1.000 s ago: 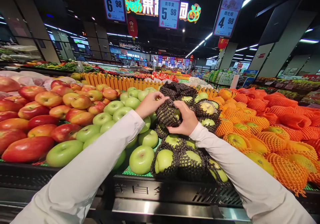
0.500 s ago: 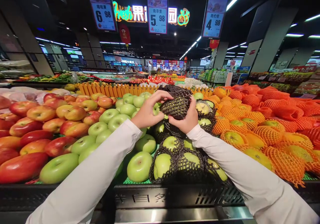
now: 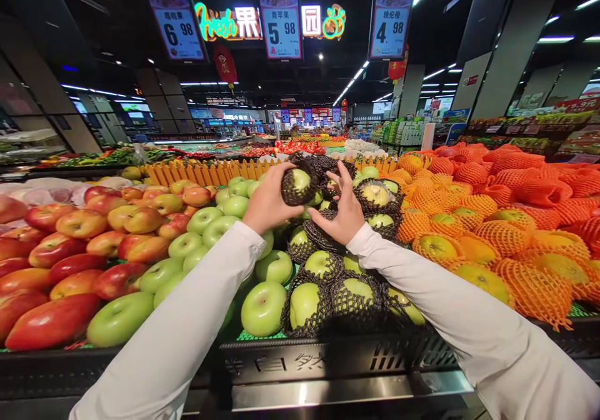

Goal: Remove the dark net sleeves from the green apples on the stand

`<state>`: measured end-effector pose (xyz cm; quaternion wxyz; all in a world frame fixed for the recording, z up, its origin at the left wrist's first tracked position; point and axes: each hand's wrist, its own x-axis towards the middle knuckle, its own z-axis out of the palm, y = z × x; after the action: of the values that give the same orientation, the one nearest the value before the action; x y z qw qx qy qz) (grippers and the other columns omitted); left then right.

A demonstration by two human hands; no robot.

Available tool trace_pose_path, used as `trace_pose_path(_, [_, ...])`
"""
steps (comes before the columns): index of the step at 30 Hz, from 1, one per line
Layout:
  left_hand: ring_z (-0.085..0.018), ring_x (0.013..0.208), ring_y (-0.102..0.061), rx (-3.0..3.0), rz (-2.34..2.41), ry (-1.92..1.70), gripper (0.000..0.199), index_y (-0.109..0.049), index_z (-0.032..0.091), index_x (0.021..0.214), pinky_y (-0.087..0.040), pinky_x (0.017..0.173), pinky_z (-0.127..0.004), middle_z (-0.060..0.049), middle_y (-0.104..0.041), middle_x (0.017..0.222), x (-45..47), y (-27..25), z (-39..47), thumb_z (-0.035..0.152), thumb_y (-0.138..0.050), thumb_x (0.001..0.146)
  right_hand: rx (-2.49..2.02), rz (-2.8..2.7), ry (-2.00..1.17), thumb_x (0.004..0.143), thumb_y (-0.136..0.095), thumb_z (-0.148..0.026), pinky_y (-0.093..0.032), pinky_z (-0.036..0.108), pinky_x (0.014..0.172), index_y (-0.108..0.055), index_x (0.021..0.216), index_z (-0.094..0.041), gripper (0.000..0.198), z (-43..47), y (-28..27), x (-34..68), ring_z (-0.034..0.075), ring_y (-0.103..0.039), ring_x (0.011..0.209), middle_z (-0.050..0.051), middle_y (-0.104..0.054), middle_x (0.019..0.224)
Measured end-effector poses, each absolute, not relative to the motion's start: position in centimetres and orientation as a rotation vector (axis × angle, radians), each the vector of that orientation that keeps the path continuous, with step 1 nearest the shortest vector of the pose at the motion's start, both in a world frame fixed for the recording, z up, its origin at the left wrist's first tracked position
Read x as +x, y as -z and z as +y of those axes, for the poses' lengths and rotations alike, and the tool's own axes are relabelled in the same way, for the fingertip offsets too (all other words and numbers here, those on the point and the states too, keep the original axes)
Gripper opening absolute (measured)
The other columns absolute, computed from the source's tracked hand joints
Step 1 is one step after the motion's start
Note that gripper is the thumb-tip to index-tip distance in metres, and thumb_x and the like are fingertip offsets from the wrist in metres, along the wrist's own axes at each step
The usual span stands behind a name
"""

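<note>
My left hand (image 3: 270, 200) is closed around a green apple (image 3: 300, 185) in a black foam net, its bare end turned toward me. Just to the right, my right hand (image 3: 344, 210) has thumb and fingers spread apart and holds nothing. Below and beyond the hands lie several netted green apples (image 3: 359, 292) in black foam sleeves. Loose green apples (image 3: 263, 307) without nets fill the area left of them. Part of the held apple is hidden by my left fingers.
Red and yellow apples (image 3: 77, 223) are piled on the left, oranges in orange nets (image 3: 435, 248) on the right, with red-netted fruit (image 3: 525, 189) behind. A black crate edge (image 3: 281, 364) runs along the front. A low orange fence (image 3: 206, 171) stands behind the fruit. Price screens (image 3: 280, 17) hang above.
My right hand has let go of the netted apple and opened. My left hand keeps it, moved slightly left and turned so that its green skin shows. The view has shifted a little.
</note>
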<state>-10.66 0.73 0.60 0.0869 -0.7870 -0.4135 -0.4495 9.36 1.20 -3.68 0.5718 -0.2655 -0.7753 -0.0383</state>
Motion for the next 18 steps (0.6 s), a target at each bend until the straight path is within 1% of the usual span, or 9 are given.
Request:
trace_pose_path(2, [-0.032,0.125,-0.051,-2.131,-1.385,1.498,0.075,-0.044,0.019,0.129,-0.041,0.108,-0.043,-0.012,-0.053,0.133,-11.6,-0.8,1.3,0.033,-0.079,0.063,-0.711,-1.802,0.148,0.085,-0.061,-0.029,-0.047,0.046,0.108,-0.014,0.155,-0.018,0.085,1.0,3.4,9.4,0.027,-0.051,0.133,0.017,-0.046,0.149])
trace_pose_path(4, [-0.033,0.124,-0.051,-1.961,-1.55,1.598,0.082,-0.04,0.016,0.13,-0.041,0.105,-0.043,-0.013,-0.051,0.132,-12.5,-0.9,1.7,0.037,-0.08,0.062,-0.845,-1.898,0.182,0.087,-0.057,-0.03,-0.046,0.046,0.108,-0.035,0.147,-0.015,0.066,0.8,3.1,9.4,0.028,-0.055,0.126,0.015,-0.057,0.137])
trace_pose_path(6, [-0.034,0.12,-0.055,-1.88,-1.714,1.582,0.089,-0.036,0.014,0.133,-0.043,0.1,-0.043,-0.015,-0.053,0.13,-13.0,-0.8,2.0,0.039,-0.08,0.061,-1.021,-2.144,0.178,0.088,-0.058,-0.04,-0.048,0.045,0.101,-0.054,0.131,-0.015,0.05,0.6,2.9,9.3,0.03,-0.062,0.113,0.014,-0.067,0.121])
trace_pose_path(7, [-0.034,0.116,-0.057,-1.887,-1.788,1.527,0.092,-0.034,0.013,0.135,-0.045,0.096,-0.043,-0.016,-0.055,0.128,-13.1,-0.7,2.0,0.039,-0.08,0.06,-1.102,-2.28,0.177,0.089,-0.058,-0.046,-0.05,0.044,0.097,-0.061,0.123,-0.015,0.046,0.5,2.9,9.3,0.03,-0.064,0.108,0.013,-0.07,0.113])
trace_pose_path(9, [-0.035,0.108,-0.062,-1.988,-1.906,1.339,0.098,-0.029,0.012,0.137,-0.048,0.089,-0.043,-0.018,-0.059,0.122,-12.9,-0.6,2.2,0.041,-0.08,0.058,-1.202,-2.463,0.201,0.091,-0.054,-0.054,-0.051,0.041,0.092,-0.066,0.114,-0.017,0.045,0.3,2.8,9.1,0.03,-0.066,0.105,0.012,-0.072,0.108])
trace_pose_path(11, [-0.037,0.102,-0.065,-2.116,-1.986,1.117,0.102,-0.028,0.01,0.138,-0.049,0.084,-0.042,-0.019,-0.062,0.117,-12.6,-0.3,2.6,0.045,-0.08,0.058,-1.238,-2.503,0.248,0.094,-0.05,-0.054,-0.049,0.038,0.091,-0.068,0.11,-0.018,0.043,0.2,2.8,9.0,0.028,-0.065,0.106,0.011,-0.073,0.109])
trace_pose_path(12, [-0.037,0.101,-0.065,-2.167,-2.021,1.011,0.1,-0.03,0.01,0.137,-0.049,0.083,-0.042,-0.02,-0.063,0.116,-12.5,-0.2,2.8,0.048,-0.079,0.058,-1.242,-2.499,0.264,0.095,-0.049,-0.053,-0.049,0.037,0.091,-0.068,0.109,-0.018,0.043,0.2,2.8,9.0,0.027,-0.065,0.107,0.011,-0.072,0.11])
trace_pose_path(16, [-0.038,0.107,-0.064,-2.241,-2.178,0.637,0.079,-0.045,0.014,0.128,-0.048,0.088,-0.04,-0.02,-0.065,0.12,-12.6,0.4,4.2,0.055,-0.072,0.066,-1.252,-2.508,0.275,0.095,-0.049,-0.053,-0.048,0.035,0.09,-0.069,0.107,-0.018,0.043,0.1,2.7,9.0,0.027,-0.065,0.106,0.011,-0.072,0.111])
trace_pose_path(18, [-0.038,0.112,-0.063,-2.223,-2.234,0.528,0.074,-0.048,0.016,0.127,-0.047,0.092,-0.041,-0.02,-0.064,0.125,-12.9,0.5,4.6,0.058,-0.068,0.069,-1.244,-2.511,0.275,0.096,-0.049,-0.053,-0.048,0.035,0.091,-0.069,0.108,-0.017,0.043,0.2,2.7,9.0,0.027,-0.065,0.106,0.01,-0.072,0.112])
